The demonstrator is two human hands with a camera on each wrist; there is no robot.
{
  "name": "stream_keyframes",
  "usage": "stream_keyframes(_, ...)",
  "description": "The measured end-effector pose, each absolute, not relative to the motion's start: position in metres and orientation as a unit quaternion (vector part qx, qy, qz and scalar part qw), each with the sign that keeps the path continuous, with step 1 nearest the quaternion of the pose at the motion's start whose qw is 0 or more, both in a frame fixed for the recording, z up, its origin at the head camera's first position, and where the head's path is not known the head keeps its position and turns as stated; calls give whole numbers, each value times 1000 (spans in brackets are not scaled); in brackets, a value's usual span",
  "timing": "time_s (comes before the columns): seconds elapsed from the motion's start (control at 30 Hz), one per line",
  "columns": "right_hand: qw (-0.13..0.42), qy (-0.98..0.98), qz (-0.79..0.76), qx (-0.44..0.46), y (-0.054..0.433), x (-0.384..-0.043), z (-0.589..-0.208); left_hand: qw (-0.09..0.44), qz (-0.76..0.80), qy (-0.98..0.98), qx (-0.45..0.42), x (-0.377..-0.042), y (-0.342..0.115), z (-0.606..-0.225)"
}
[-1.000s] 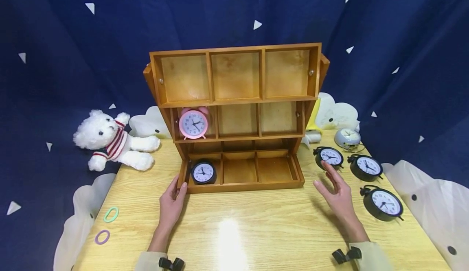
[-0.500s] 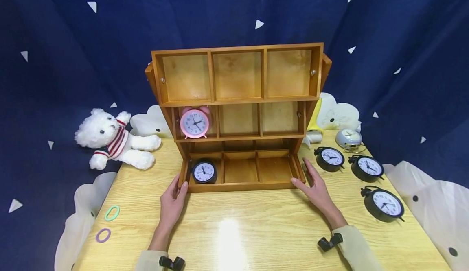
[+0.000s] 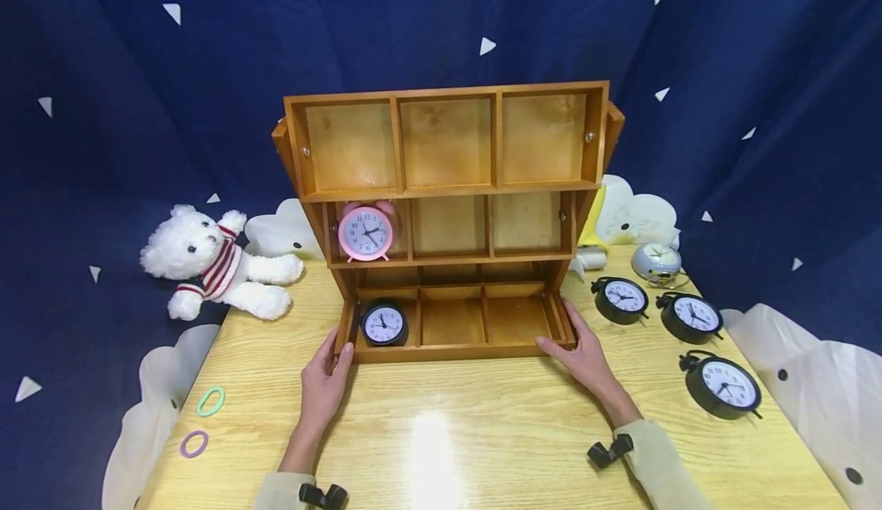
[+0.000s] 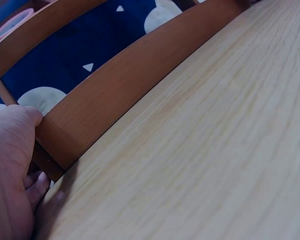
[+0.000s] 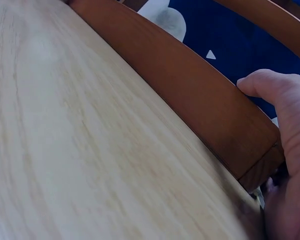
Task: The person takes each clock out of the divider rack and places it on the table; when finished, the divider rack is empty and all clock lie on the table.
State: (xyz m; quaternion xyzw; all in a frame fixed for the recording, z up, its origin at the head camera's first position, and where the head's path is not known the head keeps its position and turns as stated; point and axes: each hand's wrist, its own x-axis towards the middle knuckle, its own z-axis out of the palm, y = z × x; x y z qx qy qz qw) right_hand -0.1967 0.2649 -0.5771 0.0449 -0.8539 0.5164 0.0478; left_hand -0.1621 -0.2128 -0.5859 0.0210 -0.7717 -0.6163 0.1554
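A three-tier wooden shelf [image 3: 455, 353] with divided compartments stands on the table. My left hand [image 3: 324, 380] grips its lower left front corner, thumb at the front and fingers along the side. At the lower right corner my right hand [image 3: 587, 361] holds the shelf the same way, the thumb over the front board's top edge in the right wrist view. A pink twin-bell alarm clock [image 3: 367, 233] sits in the middle tier's left compartment. Below it, a round black clock [image 3: 383, 324] is in the bottom tier's left compartment. The fingers behind the corners are partly hidden.
To the right are several clocks: black alarm clocks [image 3: 621, 299] [image 3: 691, 317] [image 3: 722, 386] and a silver one [image 3: 657, 260]. A yellow object [image 3: 591, 223] is partly behind the shelf. At left are a white teddy bear [image 3: 213, 261], a green ring [image 3: 210, 401] and a purple ring [image 3: 194, 443].
My right hand has moved left from beside the black clocks to the shelf's lower right corner and taken hold there. My left hand has stayed at the left corner.
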Motion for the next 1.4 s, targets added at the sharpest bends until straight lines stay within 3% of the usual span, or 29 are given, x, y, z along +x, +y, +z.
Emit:
stream_keyframes(0.47, 44, -776, 627, 60, 276, -199, -581, 157, -619, -769, 28, -159, -209, -584)
stream_keyframes(0.7, 52, -780, 621, 61, 276, -198, -582, 222, -612, -759, 36, -161, -207, -578)
stream_keyframes(0.87, 55, -782, 619, 56, 275, -196, -581, 256, -615, -745, 21, -162, -201, -562)
stream_keyframes(1.1, 52, -781, 620, 57, 273, -197, -580, 267, -602, -753, -15, -160, -189, -520)
stream_keyframes(1.4, 49, -788, 611, 55, 273, -197, -579, 296, -562, -772, -40, -161, -178, -495)
